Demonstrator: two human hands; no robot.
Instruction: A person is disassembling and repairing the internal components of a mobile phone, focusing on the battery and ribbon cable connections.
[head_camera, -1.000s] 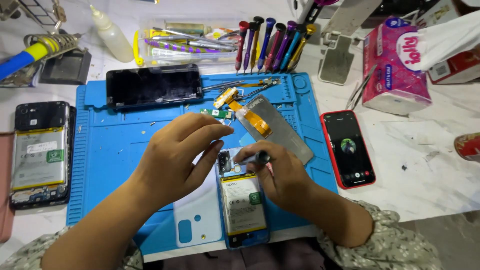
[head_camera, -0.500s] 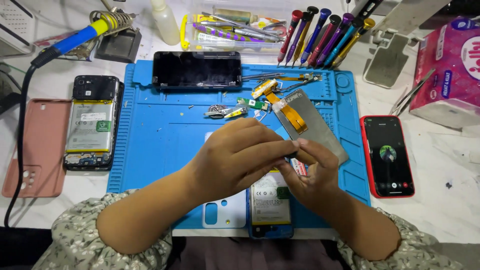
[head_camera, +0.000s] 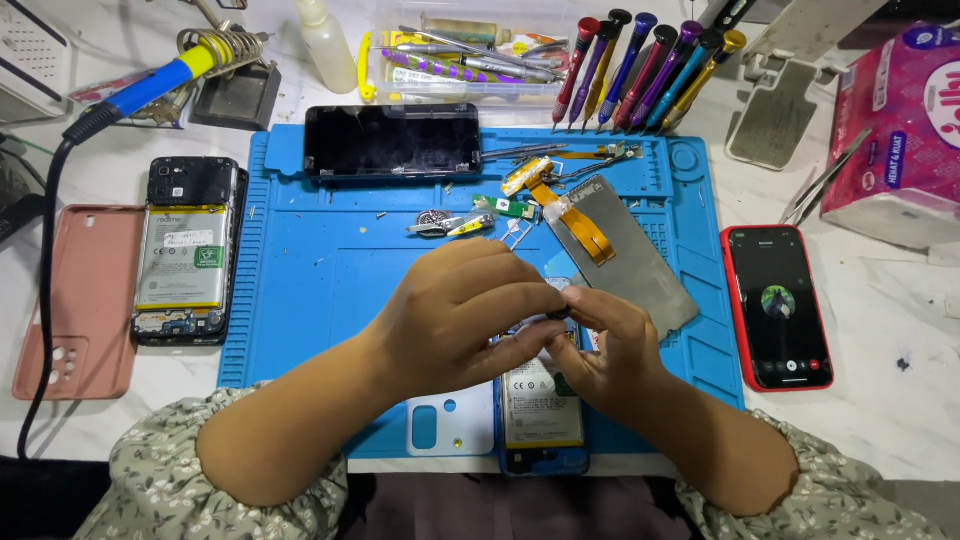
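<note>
Open mat (head_camera: 320, 290) area left of left hand (head_camera: 455, 315): passable. Ahead of hands: small parts (head_camera: 450, 224), flex cables (head_camera: 560, 195), display panel (head_camera: 625, 255) obstruct. Mat far edge blocked by black phone (head_camera: 392, 140), screwdriver row (head_camera: 640, 65). Right: red phone (head_camera: 778, 305) just beside mat.

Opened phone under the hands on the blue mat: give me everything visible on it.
The phone lies flat, back cover off, at the near edge of the blue mat, lengthwise toward the person. Its blue frame shows at the bottom end; a pale battery with dark print and a green mark fills the visible middle. The left hand and right hand cover its upper part, fingers meeting over it. A white back cover lies just to its left.
</note>
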